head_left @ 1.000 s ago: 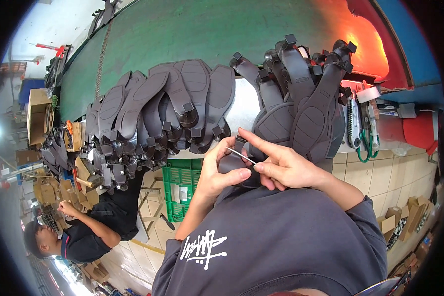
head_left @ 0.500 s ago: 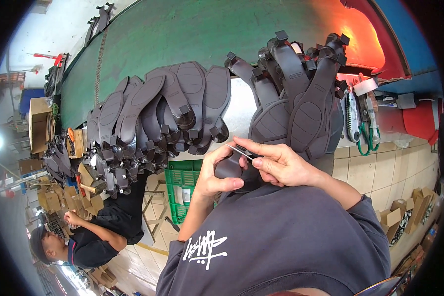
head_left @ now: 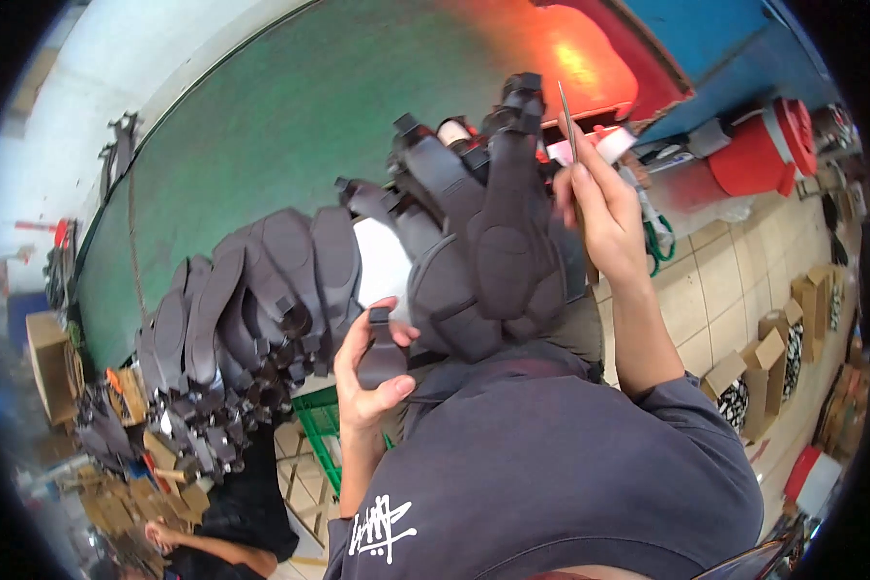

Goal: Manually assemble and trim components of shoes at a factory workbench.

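My left hand (head_left: 360, 391) is closed around a dark grey padded strap (head_left: 385, 363) with a black square clip at its top end. My right hand (head_left: 604, 217), raised to the right of the pile, pinches a thin pointed metal tool (head_left: 565, 116) that points upward. Just left of it lies a pile of dark grey padded straps (head_left: 514, 227), their clip ends toward the far side. A second, longer row of similar straps (head_left: 285, 246) spreads along the table to the left. The lower part of the held strap is hidden by my fingers.
A green mat (head_left: 290, 126) covers the table. Beyond my right hand are an orange-red container (head_left: 590, 58), a white roll of tape (head_left: 617, 145) and green-handled scissors (head_left: 659, 240). A green crate (head_left: 317, 440) stands below the table edge. A co-worker's hand (head_left: 161, 535) shows at lower left.
My right hand has moved away from the left hand, up and to the right, carrying the metal tool. The left hand keeps the strap. The view has turned, and the co-worker appears lower.
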### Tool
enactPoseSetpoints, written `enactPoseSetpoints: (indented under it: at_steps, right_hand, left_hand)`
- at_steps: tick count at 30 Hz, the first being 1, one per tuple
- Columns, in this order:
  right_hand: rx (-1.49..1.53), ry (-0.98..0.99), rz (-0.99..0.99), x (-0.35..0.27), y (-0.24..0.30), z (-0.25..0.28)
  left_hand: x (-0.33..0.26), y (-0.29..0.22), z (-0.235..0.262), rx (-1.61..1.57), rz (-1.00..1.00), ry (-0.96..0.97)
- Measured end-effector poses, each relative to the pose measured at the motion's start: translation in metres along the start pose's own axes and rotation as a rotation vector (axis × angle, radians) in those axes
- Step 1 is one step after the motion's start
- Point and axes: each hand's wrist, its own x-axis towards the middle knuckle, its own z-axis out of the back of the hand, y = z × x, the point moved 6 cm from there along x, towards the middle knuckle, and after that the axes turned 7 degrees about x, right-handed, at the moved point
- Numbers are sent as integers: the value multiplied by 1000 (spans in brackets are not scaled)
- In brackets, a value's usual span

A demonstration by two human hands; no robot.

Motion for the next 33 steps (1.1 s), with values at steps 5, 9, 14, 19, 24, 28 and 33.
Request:
enactPoseSetpoints:
  at_steps: [5, 9, 14, 19, 24, 28, 33]
  right_hand:
    - [-578, -160, 264, 16, -24, 22]
    - [-496, -216, 275, 18, -34, 25]
    - [-317, -257, 128, 18, -77, 45]
    - [-434, -210, 315, 11, -75, 40]
    - [-806, -247, 245, -4, -59, 63]
    - [-1039, -268, 321, -20, -46, 68]
    - [-1072, -208, 107, -18, -54, 79]
  left_hand:
    - [19, -22, -13, 174, -274, -141]
    - [20, -24, -19, 378, -423, -190]
    - [26, -31, -13, 458, -484, -267]
    - [32, -36, -14, 600, -547, -270]
    - [41, -21, -9, 313, -273, -94]
    - [42, 7, -14, 94, -77, 124]
    - [35, 9, -9, 15, 12, 102]
